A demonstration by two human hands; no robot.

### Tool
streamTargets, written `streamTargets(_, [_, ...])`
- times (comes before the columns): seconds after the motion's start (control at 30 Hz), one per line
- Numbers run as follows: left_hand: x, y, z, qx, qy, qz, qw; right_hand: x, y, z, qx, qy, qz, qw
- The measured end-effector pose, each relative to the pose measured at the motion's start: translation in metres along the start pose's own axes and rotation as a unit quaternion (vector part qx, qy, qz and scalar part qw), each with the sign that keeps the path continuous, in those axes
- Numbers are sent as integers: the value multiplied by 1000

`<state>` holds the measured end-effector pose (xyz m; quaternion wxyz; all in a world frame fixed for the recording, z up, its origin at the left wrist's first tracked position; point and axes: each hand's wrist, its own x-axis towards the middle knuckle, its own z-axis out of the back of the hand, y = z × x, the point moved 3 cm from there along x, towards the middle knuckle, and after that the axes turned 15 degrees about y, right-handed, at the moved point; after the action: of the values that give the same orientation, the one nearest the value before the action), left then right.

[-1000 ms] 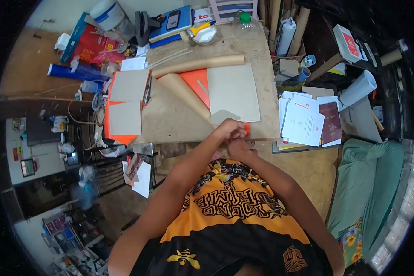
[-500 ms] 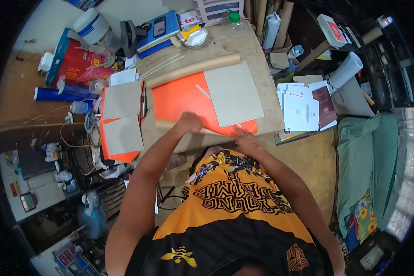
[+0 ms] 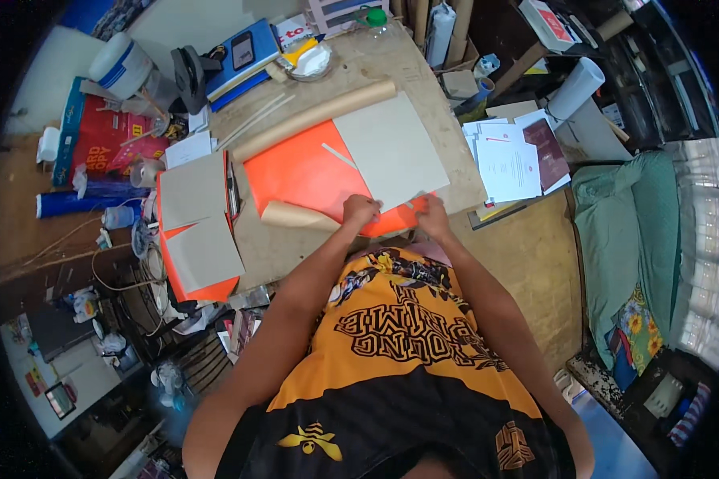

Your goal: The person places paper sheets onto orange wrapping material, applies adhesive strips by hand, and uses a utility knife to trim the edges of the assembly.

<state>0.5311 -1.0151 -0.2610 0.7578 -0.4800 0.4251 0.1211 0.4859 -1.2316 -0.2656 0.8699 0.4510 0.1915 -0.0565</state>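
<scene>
On the table a glossy orange sheet with a brown back lies beneath a grey board. Its far edge is rolled into a brown tube, and its near left edge curls up, showing a brown underside. My left hand is closed, with bent fingers on the sheet beside the board's near left corner. Closed too, my right hand pinches the sheet's near right edge. One narrow pale strip rests on the orange; another strip end shows between my hands. My fingertips are partly hidden.
Left of the sheet are two grey boards on orange sheets and a dark slim cutter. Farther back stand a bowl of white paste, a phone on blue books, and a green-capped bottle. Papers are stacked at right.
My left hand has moved right along the near edge, leaving the curled brown edge behind it. My right hand has drawn its fingers in at the sheet's edge. The whole view has shifted.
</scene>
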Motion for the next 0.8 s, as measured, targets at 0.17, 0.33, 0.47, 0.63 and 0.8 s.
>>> streamTargets(0.17, [-12, -19, 14, 194, -39, -45, 979, -12, 17, -9, -67, -12, 27, 997])
streamTargets(0.33, [-11, -24, 51, 374, -208, -241, 871, -22, 53, -14, -192, 58, 93, 975])
streamTargets(0.47, [1, -26, 57, 465, -110, -207, 854, -26, 46, -23, -263, 75, 75, 959])
streamTargets(0.63, [-19, -21, 56, 494, -104, -179, 844, -33, 46, -25, -257, 49, 82, 962])
streamTargets(0.8, [-25, -5, 63, 513, -111, -153, 837, -41, 50, -41, -236, 151, 128, 951])
